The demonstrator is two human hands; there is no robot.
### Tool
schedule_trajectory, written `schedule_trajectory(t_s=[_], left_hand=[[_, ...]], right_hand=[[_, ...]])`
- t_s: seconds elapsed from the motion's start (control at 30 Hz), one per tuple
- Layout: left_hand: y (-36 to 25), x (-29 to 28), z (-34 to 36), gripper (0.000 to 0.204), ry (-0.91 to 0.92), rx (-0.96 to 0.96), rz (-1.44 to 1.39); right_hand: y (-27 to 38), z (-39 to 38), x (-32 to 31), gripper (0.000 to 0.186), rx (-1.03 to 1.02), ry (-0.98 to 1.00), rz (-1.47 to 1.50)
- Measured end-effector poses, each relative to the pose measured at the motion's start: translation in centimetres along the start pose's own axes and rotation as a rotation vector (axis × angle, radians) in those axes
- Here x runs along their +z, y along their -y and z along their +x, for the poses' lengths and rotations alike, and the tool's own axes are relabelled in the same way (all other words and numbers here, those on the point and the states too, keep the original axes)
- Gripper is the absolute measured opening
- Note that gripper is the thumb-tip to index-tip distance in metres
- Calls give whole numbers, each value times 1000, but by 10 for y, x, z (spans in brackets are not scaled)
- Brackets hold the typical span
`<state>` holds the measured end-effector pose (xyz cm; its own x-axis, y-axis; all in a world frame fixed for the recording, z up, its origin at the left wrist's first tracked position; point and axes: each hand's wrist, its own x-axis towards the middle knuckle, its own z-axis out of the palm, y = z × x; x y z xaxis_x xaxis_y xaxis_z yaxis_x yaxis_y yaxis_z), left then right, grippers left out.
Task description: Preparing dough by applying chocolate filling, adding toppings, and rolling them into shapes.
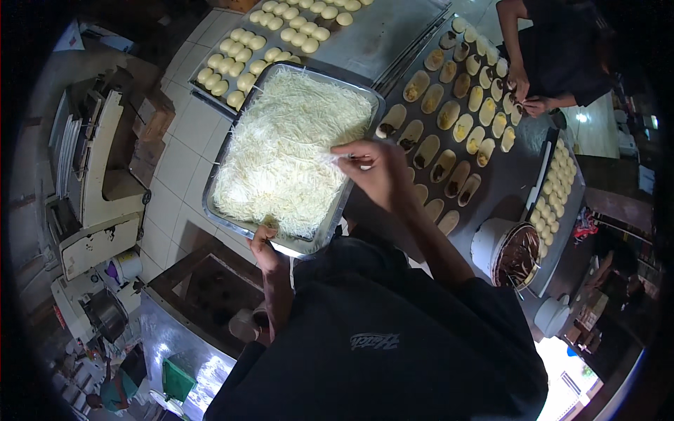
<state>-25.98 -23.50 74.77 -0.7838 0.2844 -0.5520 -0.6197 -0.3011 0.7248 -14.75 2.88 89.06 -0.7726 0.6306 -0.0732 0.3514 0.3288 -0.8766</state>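
A steel tray (222, 216) heaped with pale shreds (288, 140), perhaps grated cheese, fills the middle of the view. My left hand (268, 249) grips its near rim, thumb over the edge. My right hand (372, 168) is over the right side of the heap, fingertips pinched on some shreds. To the right, rows of flat oval dough pieces (448, 116) lie on a dark worktop (512, 175), many with yellow or brown filling.
A metal tray (382, 42) with dough balls stands beyond. A co-worker's hands (533, 105) touch the far dough pieces. A bucket (484, 249) of brown paste and a tray of balls (558, 193) are at right. A steel cabinet (158, 337) and machines (105, 309) stand left.
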Motion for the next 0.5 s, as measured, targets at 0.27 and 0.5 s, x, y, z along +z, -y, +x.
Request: schedule_trajectory(t_s=[0.27,0.5], left_hand=[[-37,53,-33,20,36,-52,137],[-41,17,-1,11,26,3,106]], right_hand=[[-127,-33,-39,30,432,-116,92],[-205,-65,41,20,385,-327,-142]])
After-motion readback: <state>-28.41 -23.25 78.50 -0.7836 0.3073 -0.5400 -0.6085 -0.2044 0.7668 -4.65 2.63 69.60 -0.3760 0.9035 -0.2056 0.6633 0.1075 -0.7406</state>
